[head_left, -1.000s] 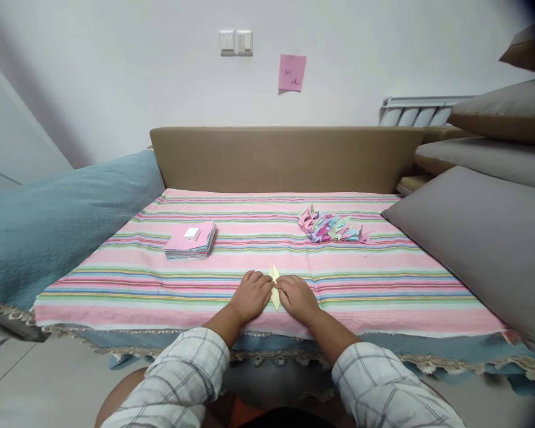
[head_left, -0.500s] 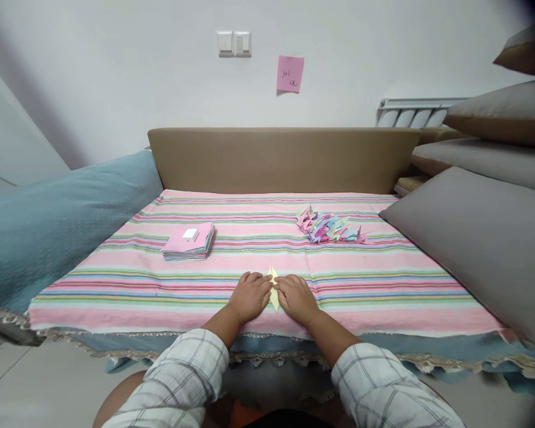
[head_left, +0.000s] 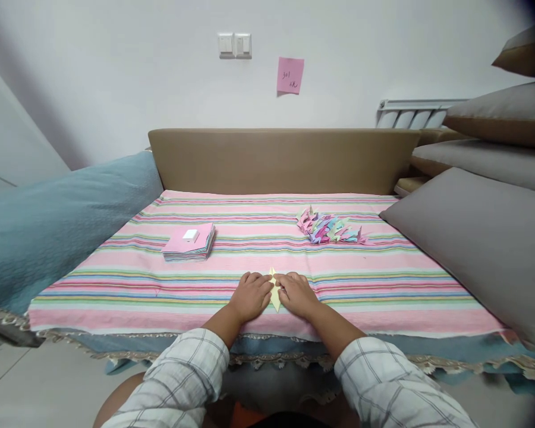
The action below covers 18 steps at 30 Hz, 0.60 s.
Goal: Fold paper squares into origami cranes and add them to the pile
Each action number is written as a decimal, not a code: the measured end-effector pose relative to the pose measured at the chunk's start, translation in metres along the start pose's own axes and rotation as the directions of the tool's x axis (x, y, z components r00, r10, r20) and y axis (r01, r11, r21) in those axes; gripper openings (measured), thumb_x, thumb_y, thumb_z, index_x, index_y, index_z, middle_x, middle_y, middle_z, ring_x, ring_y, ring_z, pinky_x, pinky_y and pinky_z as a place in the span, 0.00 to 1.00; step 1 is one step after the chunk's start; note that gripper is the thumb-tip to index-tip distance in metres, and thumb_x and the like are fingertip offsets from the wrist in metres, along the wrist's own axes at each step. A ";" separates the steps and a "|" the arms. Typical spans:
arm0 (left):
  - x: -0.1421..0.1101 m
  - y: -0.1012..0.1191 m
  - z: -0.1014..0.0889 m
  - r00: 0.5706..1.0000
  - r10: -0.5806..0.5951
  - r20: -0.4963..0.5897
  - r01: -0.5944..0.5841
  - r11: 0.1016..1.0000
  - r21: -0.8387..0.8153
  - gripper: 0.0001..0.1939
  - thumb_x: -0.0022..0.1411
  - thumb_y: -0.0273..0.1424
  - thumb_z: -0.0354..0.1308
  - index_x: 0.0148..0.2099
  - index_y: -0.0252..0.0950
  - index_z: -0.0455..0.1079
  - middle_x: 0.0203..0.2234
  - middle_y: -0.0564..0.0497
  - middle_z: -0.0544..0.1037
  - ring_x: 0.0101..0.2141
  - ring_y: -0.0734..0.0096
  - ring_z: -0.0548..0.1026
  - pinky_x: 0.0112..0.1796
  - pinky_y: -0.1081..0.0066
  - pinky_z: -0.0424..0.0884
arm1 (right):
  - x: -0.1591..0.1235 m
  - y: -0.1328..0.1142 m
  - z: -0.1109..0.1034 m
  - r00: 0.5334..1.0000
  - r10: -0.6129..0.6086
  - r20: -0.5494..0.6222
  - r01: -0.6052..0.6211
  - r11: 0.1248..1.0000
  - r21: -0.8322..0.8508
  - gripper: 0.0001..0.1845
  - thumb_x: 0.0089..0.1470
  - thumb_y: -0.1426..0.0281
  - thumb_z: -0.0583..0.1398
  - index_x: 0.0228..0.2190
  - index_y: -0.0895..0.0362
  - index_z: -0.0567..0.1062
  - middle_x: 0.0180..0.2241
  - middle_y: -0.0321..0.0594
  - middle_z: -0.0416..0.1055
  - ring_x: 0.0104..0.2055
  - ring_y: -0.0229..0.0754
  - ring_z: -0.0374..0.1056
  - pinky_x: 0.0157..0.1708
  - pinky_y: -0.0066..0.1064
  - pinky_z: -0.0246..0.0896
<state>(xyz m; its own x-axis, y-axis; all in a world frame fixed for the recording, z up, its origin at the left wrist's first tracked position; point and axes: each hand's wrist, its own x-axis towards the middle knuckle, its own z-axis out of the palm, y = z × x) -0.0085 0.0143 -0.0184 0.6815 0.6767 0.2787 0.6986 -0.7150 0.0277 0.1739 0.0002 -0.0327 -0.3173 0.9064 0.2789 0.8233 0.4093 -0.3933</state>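
Observation:
A narrow, pale yellow piece of folded origami paper [head_left: 275, 299] lies on the striped cloth [head_left: 258, 249], its long points facing away from and toward me. My left hand [head_left: 252, 295] rests at its left side, curled fingers and thumb pressing the paper's edge. From the right, my right hand [head_left: 296, 294] grips the opposite edge with fingers bent over it. The fingertips nearly meet at the paper's middle and cover part of it. Farther right lies a row of folded paper cranes [head_left: 327, 227] in several colours.
At left, a stack of square paper [head_left: 185, 245] carries a small white block [head_left: 190, 236]. Grey cushions [head_left: 481, 238] pile up at right. A brown backrest [head_left: 285, 160] bounds the far side; a blue-covered armrest [head_left: 71, 214] stands left. A pink note [head_left: 289, 75] hangs on the wall.
My right hand has shifted very slightly on the folded paper, showing a little more of its near part. The left hand stays almost still.

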 end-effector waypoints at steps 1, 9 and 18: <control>0.000 0.000 0.000 1.000 -0.002 0.003 0.002 1.000 0.001 0.13 0.63 0.34 0.47 0.48 0.43 0.67 0.52 0.52 0.70 0.47 0.62 0.64 0.50 0.58 0.55 | 0.001 0.001 -0.001 1.000 -0.003 0.008 0.003 1.000 0.001 0.17 0.49 0.74 0.53 0.43 0.53 0.69 0.43 0.40 0.72 0.46 0.46 0.61 0.45 0.39 0.51; 0.000 0.000 0.000 1.000 0.002 0.007 -0.002 1.000 -0.004 0.11 0.62 0.33 0.48 0.45 0.43 0.69 0.52 0.53 0.70 0.47 0.61 0.64 0.49 0.57 0.56 | 0.011 0.006 -0.004 0.999 -0.016 0.047 0.017 1.000 -0.024 0.23 0.47 0.74 0.53 0.47 0.53 0.67 0.51 0.40 0.68 0.48 0.47 0.59 0.46 0.38 0.51; -0.001 -0.002 0.005 0.998 0.022 -0.055 -0.022 1.000 0.004 0.12 0.62 0.33 0.49 0.46 0.43 0.68 0.51 0.52 0.71 0.47 0.61 0.65 0.48 0.56 0.58 | 0.021 0.009 -0.003 0.997 -0.006 0.083 0.011 0.998 -0.061 0.22 0.55 0.67 0.50 0.52 0.51 0.65 0.56 0.34 0.63 0.50 0.47 0.58 0.48 0.38 0.52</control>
<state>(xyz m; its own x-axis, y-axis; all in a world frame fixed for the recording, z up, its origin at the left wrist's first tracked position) -0.0100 0.0161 -0.0242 0.6836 0.6499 0.3321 0.6845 -0.7288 0.0173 0.1756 0.0227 -0.0279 -0.3602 0.9094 0.2079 0.8470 0.4122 -0.3357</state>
